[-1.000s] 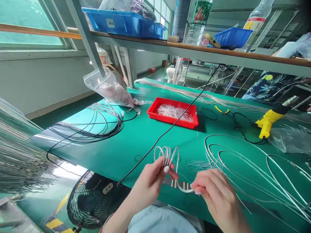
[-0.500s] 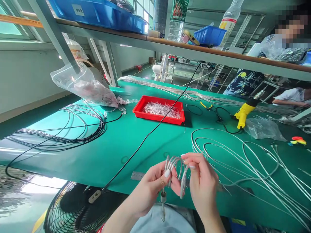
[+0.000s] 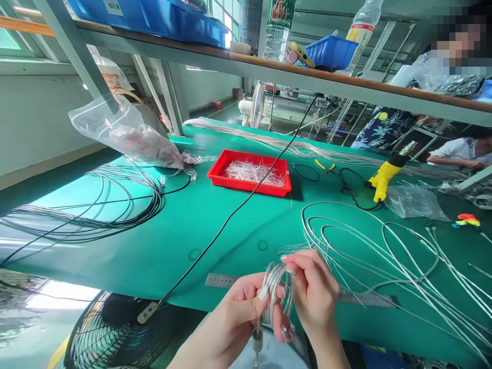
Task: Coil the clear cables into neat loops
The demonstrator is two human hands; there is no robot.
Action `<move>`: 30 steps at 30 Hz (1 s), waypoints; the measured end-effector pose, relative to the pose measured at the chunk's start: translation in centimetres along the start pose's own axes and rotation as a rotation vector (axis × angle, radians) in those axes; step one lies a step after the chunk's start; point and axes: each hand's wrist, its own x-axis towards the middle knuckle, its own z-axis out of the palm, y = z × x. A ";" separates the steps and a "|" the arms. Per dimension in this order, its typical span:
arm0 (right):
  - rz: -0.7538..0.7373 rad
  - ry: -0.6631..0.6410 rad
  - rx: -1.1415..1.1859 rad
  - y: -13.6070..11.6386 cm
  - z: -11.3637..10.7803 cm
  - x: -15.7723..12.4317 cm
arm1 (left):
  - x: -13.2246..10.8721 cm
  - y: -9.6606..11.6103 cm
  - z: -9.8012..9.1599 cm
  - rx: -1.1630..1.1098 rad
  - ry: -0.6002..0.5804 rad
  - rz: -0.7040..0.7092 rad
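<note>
Both hands hold one small coil of silvery wire just over the near edge of the green table. My left hand pinches the coil's left side between thumb and fingers. My right hand is closed round the coil's right side, fingertips on top of the loops. A short end with a small metal fitting hangs down below the coil. A steel ruler lies flat on the table just behind my hands.
Loose silvery wire loops spread to the right. A red tray of short wire pieces sits mid-table, crossed by a black cable. Black wire coils lie left, a yellow heat gun right. A person sits across the table at the far right.
My right hand has come in from the right and closed on the coil, winding the trailing wire into it. The coil has dropped lower and nearer to me. The view has shifted right.
</note>
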 end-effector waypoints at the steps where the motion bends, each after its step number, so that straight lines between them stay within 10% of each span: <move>1: -0.015 -0.005 -0.015 0.0 -0.1 -0.1 | -0.1 -0.1 -0.2 -0.036 0.002 -0.011; 12: 0.035 -0.098 -0.064 0.6 -0.4 -0.4 | -0.6 0.7 -0.7 -0.301 0.058 0.058; 22: 0.083 -0.131 -0.243 4.0 -3.3 -2.8 | -2.2 3.6 -2.9 -0.405 0.232 0.452; 30: -0.242 -0.226 -0.285 2.3 -4.0 -1.8 | -3.0 3.8 -3.2 0.397 0.488 0.541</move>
